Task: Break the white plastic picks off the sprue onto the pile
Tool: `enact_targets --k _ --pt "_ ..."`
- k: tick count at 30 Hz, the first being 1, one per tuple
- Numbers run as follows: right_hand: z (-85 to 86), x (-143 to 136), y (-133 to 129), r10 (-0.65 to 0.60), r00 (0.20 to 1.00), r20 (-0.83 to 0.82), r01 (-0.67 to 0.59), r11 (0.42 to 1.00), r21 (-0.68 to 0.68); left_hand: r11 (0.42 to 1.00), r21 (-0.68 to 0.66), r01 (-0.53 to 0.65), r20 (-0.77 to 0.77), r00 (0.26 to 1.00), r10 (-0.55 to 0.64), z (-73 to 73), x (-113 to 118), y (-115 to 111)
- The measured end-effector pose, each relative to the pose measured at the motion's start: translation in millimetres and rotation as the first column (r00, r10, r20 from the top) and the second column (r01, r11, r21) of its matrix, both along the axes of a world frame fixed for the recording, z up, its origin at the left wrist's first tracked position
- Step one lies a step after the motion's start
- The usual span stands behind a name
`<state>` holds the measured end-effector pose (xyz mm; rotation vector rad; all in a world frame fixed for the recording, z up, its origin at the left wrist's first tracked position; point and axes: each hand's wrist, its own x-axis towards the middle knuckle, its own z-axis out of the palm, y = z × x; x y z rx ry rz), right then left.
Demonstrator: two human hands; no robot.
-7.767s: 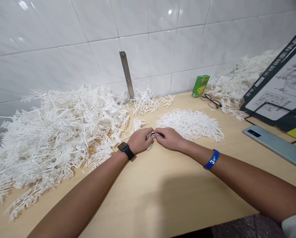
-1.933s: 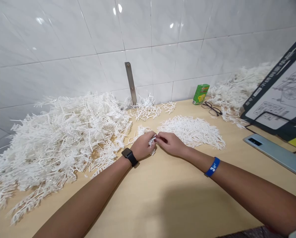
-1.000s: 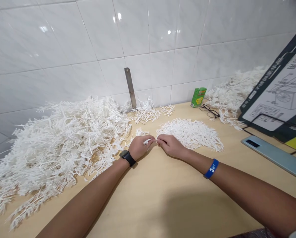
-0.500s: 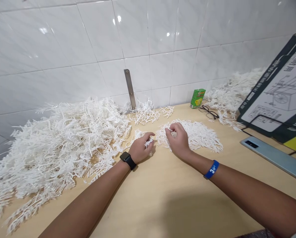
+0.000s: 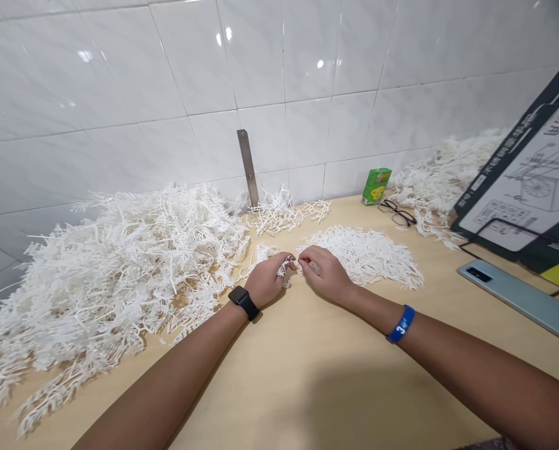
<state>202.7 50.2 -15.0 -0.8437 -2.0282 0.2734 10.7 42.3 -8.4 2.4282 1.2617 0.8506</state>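
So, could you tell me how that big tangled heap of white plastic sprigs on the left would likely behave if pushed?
The big heap looks airy, so it is probably light for its bulk. Its thin branching sprigs interlock, so a push would likely drag a clump along rather than single pieces. Loose bits at its edge would probably scatter over the smooth wooden table.

Blue wristband (image 5: 400,323) on right wrist: white digit "3" legible, with a smaller mark beside it too small to read. Board (image 5: 532,181) leaning at right edge: white characters printed on its dark border above a line drawing of a wheeled cart, the characters cut off and tilted, not legible with confidence. Green carton (image 5: 376,185) by the wall: yellow printed graphic and small print, too small to read; watch (image 5: 243,301) face dark, phone (image 5: 523,299) back shows no legible marking.
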Motion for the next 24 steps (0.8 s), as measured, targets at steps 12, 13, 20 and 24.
enact_targets --k 12,13,20,24 --pt "-1.6 0.2 2.1 -0.004 0.999 -0.036 0.001 0.996 -0.084 0.988 0.149 0.046 -0.014 0.999 -0.044 -1.4 2.6 2.8" --pt "-2.2 -0.1 2.4 -0.001 0.999 -0.034 -0.002 0.995 -0.095 0.989 0.143 0.047 -0.019 0.999 -0.045 -2.3 2.3 3.0" --pt "-4.4 -0.1 5.3 0.028 0.999 -0.038 -0.033 0.990 -0.140 0.993 0.115 0.030 -0.034 0.999 -0.026 -4.6 1.8 4.4" --pt "-4.9 0.7 5.8 0.035 0.999 -0.033 -0.040 0.988 -0.150 0.995 0.094 0.030 -0.023 0.999 -0.028 -4.7 2.3 4.7"
